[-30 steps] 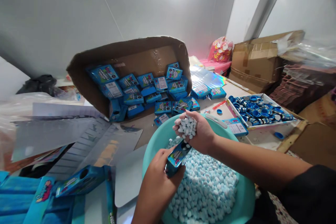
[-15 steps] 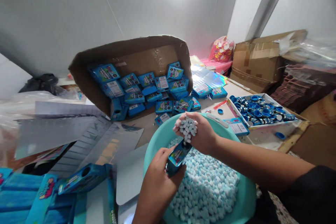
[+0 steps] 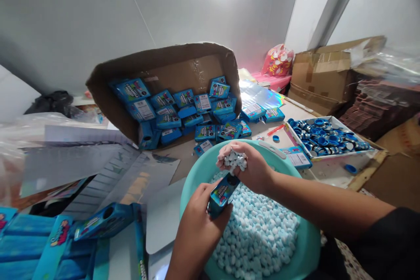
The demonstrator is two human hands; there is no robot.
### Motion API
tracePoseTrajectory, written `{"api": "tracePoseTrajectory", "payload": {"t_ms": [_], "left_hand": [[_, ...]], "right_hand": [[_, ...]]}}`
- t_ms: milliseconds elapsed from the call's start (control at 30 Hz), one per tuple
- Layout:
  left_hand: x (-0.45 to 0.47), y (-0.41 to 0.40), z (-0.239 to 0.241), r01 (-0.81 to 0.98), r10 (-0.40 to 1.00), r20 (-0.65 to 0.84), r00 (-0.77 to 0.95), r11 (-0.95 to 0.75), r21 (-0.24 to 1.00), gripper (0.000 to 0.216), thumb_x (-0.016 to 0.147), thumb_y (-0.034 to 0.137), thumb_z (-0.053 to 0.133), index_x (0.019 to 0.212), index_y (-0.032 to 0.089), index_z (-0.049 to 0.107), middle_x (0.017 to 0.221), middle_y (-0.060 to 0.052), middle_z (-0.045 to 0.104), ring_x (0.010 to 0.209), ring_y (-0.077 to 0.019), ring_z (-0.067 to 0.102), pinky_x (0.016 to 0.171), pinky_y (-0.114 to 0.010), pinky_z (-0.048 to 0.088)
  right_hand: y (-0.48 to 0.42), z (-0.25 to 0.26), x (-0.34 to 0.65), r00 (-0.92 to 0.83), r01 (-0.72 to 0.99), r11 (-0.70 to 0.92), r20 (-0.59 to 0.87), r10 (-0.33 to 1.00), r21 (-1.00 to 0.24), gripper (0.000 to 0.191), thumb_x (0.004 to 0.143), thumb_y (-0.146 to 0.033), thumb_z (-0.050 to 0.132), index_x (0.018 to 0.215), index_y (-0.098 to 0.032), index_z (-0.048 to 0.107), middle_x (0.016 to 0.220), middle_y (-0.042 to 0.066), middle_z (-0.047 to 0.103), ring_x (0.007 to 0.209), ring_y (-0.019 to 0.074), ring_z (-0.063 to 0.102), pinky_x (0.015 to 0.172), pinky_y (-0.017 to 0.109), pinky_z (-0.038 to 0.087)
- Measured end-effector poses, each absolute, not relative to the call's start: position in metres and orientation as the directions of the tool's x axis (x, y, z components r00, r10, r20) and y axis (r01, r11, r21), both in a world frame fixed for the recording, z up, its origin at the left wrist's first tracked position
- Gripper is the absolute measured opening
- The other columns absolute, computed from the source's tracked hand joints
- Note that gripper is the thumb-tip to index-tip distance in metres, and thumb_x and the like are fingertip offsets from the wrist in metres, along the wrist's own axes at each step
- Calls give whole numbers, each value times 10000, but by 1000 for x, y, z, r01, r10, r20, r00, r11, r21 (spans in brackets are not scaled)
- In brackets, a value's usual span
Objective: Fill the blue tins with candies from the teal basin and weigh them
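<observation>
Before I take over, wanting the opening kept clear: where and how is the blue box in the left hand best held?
Probably its near end, by the edges, from the near side, like the left hand. The blue box slants away, its dark opening at the far end beside the right hand and its pale pieces.

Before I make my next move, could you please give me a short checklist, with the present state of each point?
1. Blue box gripped by the left hand: ok.
2. Box's round opening uncapped: ok.
3. Right hand cupped around pale pellets, close to that opening: ok.
4. Turquoise basin beneath both the box and the right hand: ok.
5. Fill level inside the box: cannot tell.
6. All caps inside the white tray: not ok; a loose cap lies outside.
</observation>
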State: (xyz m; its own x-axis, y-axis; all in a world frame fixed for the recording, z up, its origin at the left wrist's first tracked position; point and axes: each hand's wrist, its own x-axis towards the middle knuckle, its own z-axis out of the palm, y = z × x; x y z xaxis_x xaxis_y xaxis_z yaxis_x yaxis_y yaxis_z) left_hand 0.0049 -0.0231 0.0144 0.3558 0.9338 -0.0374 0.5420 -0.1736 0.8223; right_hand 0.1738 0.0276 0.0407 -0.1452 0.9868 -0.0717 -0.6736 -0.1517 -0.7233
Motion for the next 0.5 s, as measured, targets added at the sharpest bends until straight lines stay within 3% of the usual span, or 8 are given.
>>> {"api": "tracePoseTrajectory", "payload": {"t_ms": [367, 500], "left_hand": [[4, -25, 15, 539, 937, -15, 349, -188, 821, 394, 828, 217, 628, 1213, 300, 613, 1125, -32, 615, 1026, -221, 605, 887, -364, 489], [5, -25, 16, 543, 940, -12, 341, -187, 819, 376, 827, 234, 632, 1197, 297, 623, 1112, -28, 618, 1018, -217, 607, 885, -346, 485]], "right_hand": [[25, 41, 172, -164, -630, -75, 38, 986, -773, 186, 744, -314, 613, 682, -152, 680, 675, 40, 654, 658, 172, 632, 659, 284, 489], [24, 42, 171, -154, -625, -86, 15, 988, -776, 204, 740, -330, 608, 666, -153, 678, 635, 37, 650, 642, 169, 626, 655, 280, 491]]}}
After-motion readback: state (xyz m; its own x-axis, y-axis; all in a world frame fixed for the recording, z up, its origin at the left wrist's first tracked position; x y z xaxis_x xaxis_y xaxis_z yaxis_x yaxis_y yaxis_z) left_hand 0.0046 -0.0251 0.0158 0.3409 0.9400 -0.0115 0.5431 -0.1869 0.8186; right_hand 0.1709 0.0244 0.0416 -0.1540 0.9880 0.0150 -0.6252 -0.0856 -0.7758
